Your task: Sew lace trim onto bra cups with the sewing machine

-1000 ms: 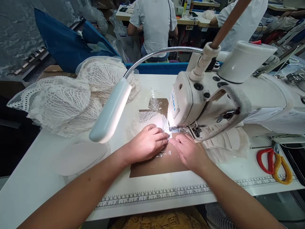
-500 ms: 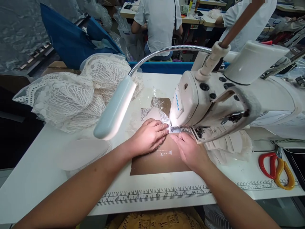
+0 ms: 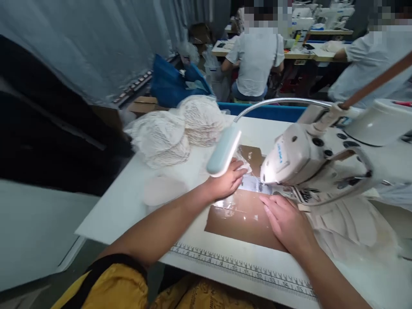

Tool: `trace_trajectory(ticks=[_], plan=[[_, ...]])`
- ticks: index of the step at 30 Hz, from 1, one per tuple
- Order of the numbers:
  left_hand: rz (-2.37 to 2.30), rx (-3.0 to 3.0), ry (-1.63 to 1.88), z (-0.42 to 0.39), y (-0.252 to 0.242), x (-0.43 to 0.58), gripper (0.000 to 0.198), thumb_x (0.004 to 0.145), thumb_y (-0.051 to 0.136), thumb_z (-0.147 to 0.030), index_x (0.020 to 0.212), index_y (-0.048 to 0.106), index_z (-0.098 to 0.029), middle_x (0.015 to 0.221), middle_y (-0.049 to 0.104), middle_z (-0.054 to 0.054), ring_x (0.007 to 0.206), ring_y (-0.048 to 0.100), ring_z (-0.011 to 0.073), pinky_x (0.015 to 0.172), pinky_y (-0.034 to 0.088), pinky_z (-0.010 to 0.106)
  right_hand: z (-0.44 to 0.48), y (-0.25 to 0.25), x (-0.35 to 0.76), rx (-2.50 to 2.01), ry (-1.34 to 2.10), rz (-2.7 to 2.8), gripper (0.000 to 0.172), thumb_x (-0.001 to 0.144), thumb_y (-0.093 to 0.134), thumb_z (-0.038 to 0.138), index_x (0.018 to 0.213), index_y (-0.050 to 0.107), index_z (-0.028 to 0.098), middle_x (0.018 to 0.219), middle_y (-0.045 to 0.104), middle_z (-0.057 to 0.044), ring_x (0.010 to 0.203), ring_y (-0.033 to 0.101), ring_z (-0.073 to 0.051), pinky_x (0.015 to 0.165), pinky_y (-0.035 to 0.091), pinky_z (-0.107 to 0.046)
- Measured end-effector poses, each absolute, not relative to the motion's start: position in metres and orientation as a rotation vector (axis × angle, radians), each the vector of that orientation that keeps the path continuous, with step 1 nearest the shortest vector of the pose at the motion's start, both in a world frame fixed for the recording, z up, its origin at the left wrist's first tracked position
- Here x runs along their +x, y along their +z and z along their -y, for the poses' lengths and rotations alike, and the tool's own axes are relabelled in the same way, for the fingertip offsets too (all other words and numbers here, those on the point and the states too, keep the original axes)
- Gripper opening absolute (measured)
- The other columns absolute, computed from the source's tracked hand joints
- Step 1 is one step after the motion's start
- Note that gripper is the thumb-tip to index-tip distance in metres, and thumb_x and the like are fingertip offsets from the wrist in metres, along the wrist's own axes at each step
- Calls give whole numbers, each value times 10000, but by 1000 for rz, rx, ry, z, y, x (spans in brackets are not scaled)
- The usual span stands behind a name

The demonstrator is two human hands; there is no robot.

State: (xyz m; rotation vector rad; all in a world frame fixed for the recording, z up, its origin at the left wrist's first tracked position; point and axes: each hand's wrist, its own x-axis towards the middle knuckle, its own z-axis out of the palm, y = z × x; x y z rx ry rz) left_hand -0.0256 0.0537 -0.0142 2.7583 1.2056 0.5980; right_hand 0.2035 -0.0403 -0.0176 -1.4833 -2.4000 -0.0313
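My left hand (image 3: 227, 182) reaches under the lamp head (image 3: 224, 150), its fingers closed on a white lace piece (image 3: 243, 165) just left of the sewing machine head (image 3: 289, 159). My right hand (image 3: 285, 221) lies flat and open on the brown plate (image 3: 240, 219) in front of the needle area. Shiny clear film (image 3: 227, 206) lies crumpled on the plate between the two hands. The needle itself is hidden behind the machine head.
Two piles of white lace cups (image 3: 161, 137) (image 3: 201, 118) sit at the table's far left. A pale pad (image 3: 162, 189) lies near them. Cream fabric pieces (image 3: 347, 223) are heaped under the machine arm. A printed ruler (image 3: 241, 268) runs along the front edge. Two people (image 3: 255, 56) (image 3: 370, 56) work at tables behind.
The view has swung left and back. My left hand has pulled away from the needle to the left with the lace piece. My right hand has slid toward me and flattened on the plate.
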Motion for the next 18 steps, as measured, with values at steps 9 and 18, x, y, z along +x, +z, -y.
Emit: trace_trajectory(ticks=[9,18], plan=[[-1621,2558,92,-13,68,-72,341,886,480,-410,1081,608,-160,1089,635,126,976,590,286,810,472,389,38,-25,210,-1396,-4,2433,323,939,408,263,1135,656,197,956,681,-69,875,646,-229,738,503,-347],[-2118,2034,180,50,49,-197,312,850,436,-461,731,477,-176,799,597,73,750,579,225,654,469,334,40,-20,204,-1393,46,2370,334,924,399,191,1094,684,161,919,679,-95,885,650,-246,748,510,-369]])
